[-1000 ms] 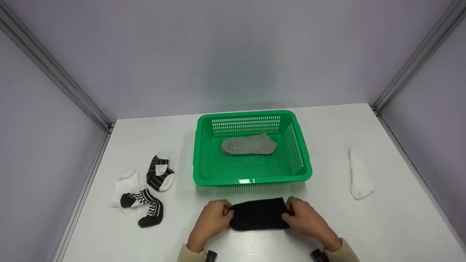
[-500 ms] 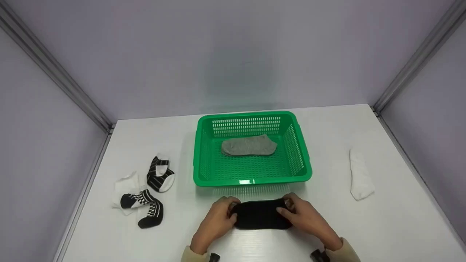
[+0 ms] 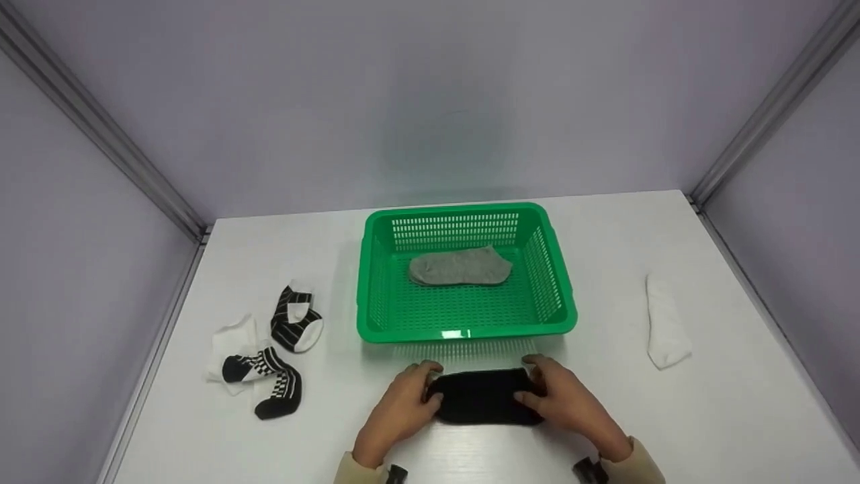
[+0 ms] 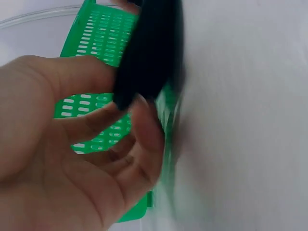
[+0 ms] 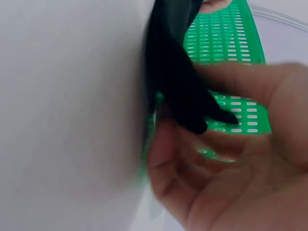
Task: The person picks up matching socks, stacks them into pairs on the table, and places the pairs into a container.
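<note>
Black sock (image 3: 485, 398) has shifted slightly rightward (basket (image 3: 410, 336) unmoved), left hand (image 3: 405, 403) and right hand (image 3: 563, 398) each holding an end

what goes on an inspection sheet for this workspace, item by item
Surface: white table, glare near the front.
Job's things: black sock in front of the green basket; grey sock inside the basket. Single or paired: cannot tell.
Clutter: striped sock bundle and checkered sock bundle on the left, the latter overlapping white fabric; white sock on the right.
Grips: left grip and right grip hold opposite ends of the black sock.
Cables: nothing seen.
Surroundings: pale walls, metal corner strips.
</note>
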The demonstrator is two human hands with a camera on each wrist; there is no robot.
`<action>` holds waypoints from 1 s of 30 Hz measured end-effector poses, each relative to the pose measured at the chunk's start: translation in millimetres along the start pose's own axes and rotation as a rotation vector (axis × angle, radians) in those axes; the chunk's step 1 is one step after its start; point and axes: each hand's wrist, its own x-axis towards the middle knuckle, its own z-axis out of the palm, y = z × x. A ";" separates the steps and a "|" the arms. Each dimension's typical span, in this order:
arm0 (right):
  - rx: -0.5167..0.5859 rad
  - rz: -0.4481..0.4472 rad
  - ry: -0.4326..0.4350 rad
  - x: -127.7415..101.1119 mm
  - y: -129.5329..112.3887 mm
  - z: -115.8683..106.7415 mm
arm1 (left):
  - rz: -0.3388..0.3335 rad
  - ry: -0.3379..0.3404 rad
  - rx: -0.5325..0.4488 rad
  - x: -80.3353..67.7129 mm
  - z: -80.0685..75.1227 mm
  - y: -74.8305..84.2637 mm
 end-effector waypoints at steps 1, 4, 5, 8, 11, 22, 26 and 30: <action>-0.013 0.019 0.003 0.8 -1.4 1.0 | -0.008 0.000 0.010 1.0 0.8 0.2; -0.038 0.053 0.023 3.6 -4.7 4.5 | -0.022 0.015 -0.005 3.4 2.7 0.7; -0.047 0.062 0.028 4.2 -5.1 5.6 | -0.028 0.017 -0.017 3.9 3.1 0.7; -0.087 0.064 0.035 4.6 -6.0 8.1 | -0.031 0.031 -0.011 3.4 4.3 1.9; -0.166 0.021 0.073 3.1 -8.1 7.6 | -0.008 0.091 0.077 0.3 5.7 6.7; -0.270 -0.205 -0.021 -9.8 -32.6 2.1 | 0.117 0.056 0.209 -1.9 17.0 39.8; -0.329 -0.194 -0.086 -9.7 -25.2 7.8 | -0.021 0.029 0.307 -3.8 27.7 38.7; -0.336 -0.169 -0.067 -11.6 -24.3 7.0 | -0.046 0.085 0.330 -2.5 27.8 39.3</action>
